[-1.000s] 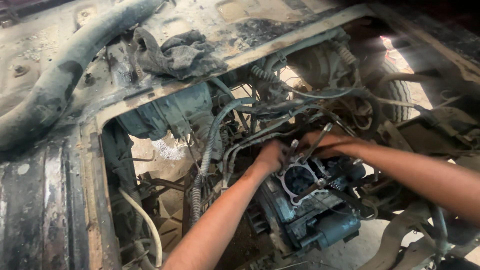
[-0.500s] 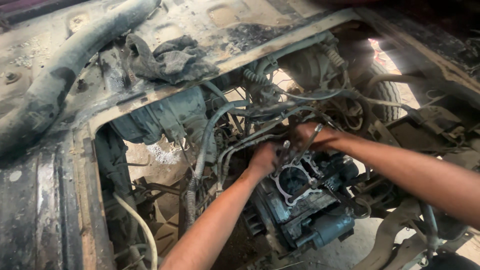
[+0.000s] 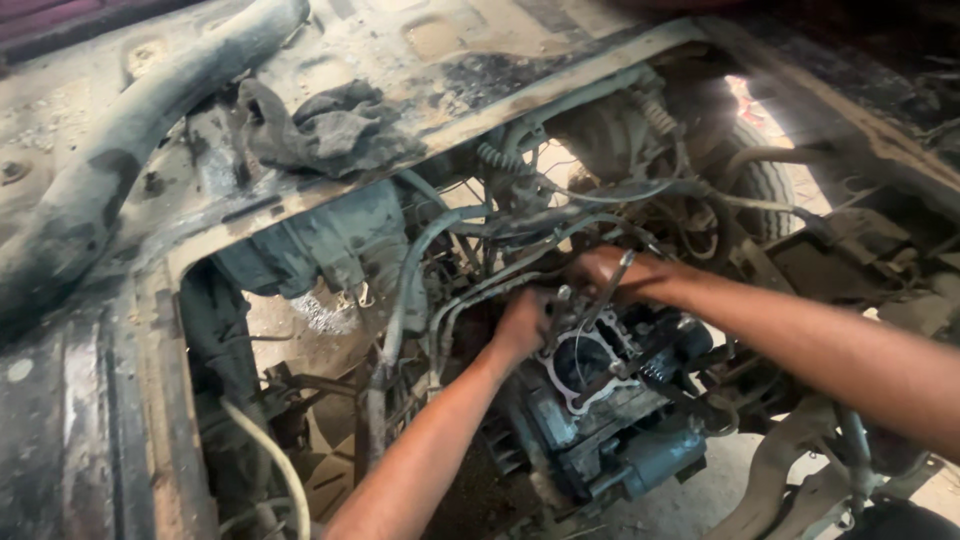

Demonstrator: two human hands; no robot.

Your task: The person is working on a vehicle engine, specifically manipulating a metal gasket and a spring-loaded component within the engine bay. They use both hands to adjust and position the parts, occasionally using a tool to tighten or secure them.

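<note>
Both my arms reach down into an open engine bay. My left hand (image 3: 522, 322) rests on the left edge of a grimy engine block (image 3: 600, 420), beside its round open bore with a pale gasket (image 3: 585, 362); I cannot tell whether that hand grips anything. My right hand (image 3: 618, 272) is just behind the bore, its fingers closed around a thin metal wrench (image 3: 606, 298) that slants down toward the gasket. Hoses and wires cross behind both hands.
A dusty metal panel (image 3: 420, 60) frames the opening, with a dark rag (image 3: 330, 125) and a thick black hose (image 3: 140, 130) lying on it. A grey hose (image 3: 410, 270) runs down left of my left hand. A tyre (image 3: 760, 190) shows behind.
The view has drifted a little; both hands stay at the bore, and the wrench in my right hand has shifted slightly.
</note>
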